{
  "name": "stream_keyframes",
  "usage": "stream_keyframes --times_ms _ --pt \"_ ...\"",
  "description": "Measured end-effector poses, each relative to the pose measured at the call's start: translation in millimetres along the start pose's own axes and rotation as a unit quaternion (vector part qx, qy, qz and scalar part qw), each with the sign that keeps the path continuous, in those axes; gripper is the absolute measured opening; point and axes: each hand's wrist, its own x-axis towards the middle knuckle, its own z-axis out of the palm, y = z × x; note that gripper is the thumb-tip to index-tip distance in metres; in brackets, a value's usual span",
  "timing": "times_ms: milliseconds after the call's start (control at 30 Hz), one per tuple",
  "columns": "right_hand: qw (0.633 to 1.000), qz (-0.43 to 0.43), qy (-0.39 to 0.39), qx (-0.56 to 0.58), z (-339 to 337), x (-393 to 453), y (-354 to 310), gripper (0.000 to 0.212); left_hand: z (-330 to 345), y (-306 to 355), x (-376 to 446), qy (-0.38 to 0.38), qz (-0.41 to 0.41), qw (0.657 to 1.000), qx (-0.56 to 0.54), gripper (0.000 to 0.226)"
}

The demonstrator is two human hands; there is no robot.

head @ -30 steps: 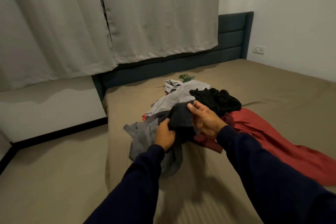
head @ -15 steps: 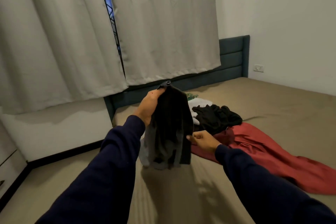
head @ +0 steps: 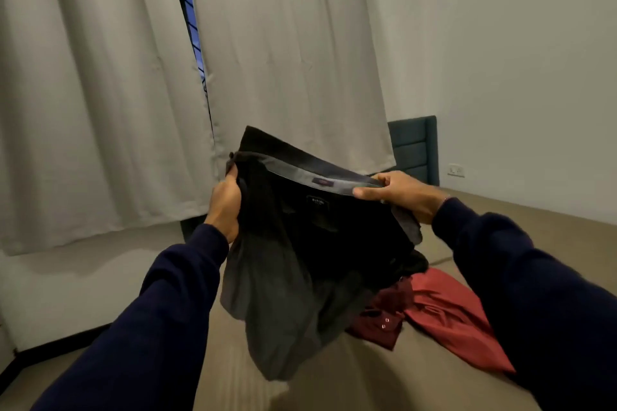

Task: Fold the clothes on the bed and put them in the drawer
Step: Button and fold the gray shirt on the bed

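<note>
I hold a dark grey-black shirt [head: 300,264] up in the air over the bed [head: 367,374]. My left hand [head: 225,207] grips its left upper edge. My right hand [head: 399,193] pinches the collar on the right side, thumb on top. The collar is spread between both hands and a label shows inside. The rest of the shirt hangs down crumpled. A red shirt [head: 444,317] lies on the bed below and to the right, with a darker maroon part [head: 380,320] next to it. The hanging shirt hides the other clothes on the bed.
Light grey curtains [head: 293,60] hang behind, with a gap showing a window [head: 197,53]. A dark teal headboard [head: 414,147] stands against the white wall, beside a wall socket [head: 455,170]. Floor lies to the left of the bed.
The dark shirt rose from the pile. My right hand came up from below and took the collar, and both hands spread the shirt's top apart. The camera tilted upward.
</note>
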Motion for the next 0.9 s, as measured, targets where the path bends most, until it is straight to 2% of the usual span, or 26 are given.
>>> stream_keyframes --times_ms 33,100,133,200,233,267,300,333,400,433,467,500,567,667,767,833,900 --pt "0.995 -0.005 -0.038 -0.094 -13 -6 -17 0.045 4 9 0 0.016 0.023 0.999 -0.016 0.05" --pt "0.943 -0.029 0.004 -0.332 -32 -11 -50 0.051 10 29 0 0.057 0.072 0.995 -0.034 0.044" --pt "0.901 -0.043 0.072 -0.425 -39 -11 -64 0.049 13 40 -3 0.072 0.09 0.993 -0.038 0.042" --pt "0.808 -0.092 0.257 -0.522 -53 -12 -89 0.034 18 60 -4 0.084 0.122 0.988 -0.039 0.043" --pt "0.775 -0.103 0.327 -0.531 -60 -15 -97 0.025 20 70 -6 0.079 0.135 0.987 -0.041 0.044" --pt "0.767 -0.092 0.372 -0.514 -68 -15 -98 0.023 20 76 -6 0.076 0.14 0.987 -0.033 0.043" --pt "0.793 -0.051 0.386 -0.469 -75 -16 -96 0.025 20 80 -5 0.076 0.146 0.986 -0.021 0.04" --pt "0.847 -0.004 0.357 -0.395 -78 -16 -90 0.029 18 81 -6 0.074 0.147 0.986 0.008 0.036" --pt "0.969 0.088 0.198 -0.114 -71 -23 -67 0.036 15 65 -7 0.065 0.133 0.987 0.067 0.03" --pt "0.985 0.126 0.115 0.039 -60 -31 -55 0.036 14 52 -8 0.052 0.114 0.988 0.092 0.03" --pt "0.976 0.151 0.067 0.14 -49 -37 -44 0.035 13 38 -14 0.029 0.08 0.99 0.108 0.032" --pt "0.967 0.17 0.041 0.186 -40 -43 -37 0.037 11 26 -20 -0.003 0.044 0.992 0.116 0.034" --pt "0.961 0.183 0.021 0.208 -28 -54 -35 0.038 10 12 -32 -0.077 -0.034 0.99 0.115 0.038" --pt "0.953 0.124 -0.004 0.277 -28 -69 -57 0.026 12 16 -52 -0.198 -0.129 0.969 0.076 0.037" --pt "0.931 0.032 -0.041 0.361 -29 -89 -89 0.012 23 41 -69 -0.259 -0.127 0.957 -0.016 0.037" --pt "0.929 -0.029 -0.066 0.363 -30 -103 -105 0.025 30 59 -80 -0.294 -0.103 0.948 -0.067 0.044" --pt "0.931 -0.106 -0.061 0.345 -28 -111 -113 0.039 39 73 -88 -0.346 -0.067 0.934 -0.064 0.044"
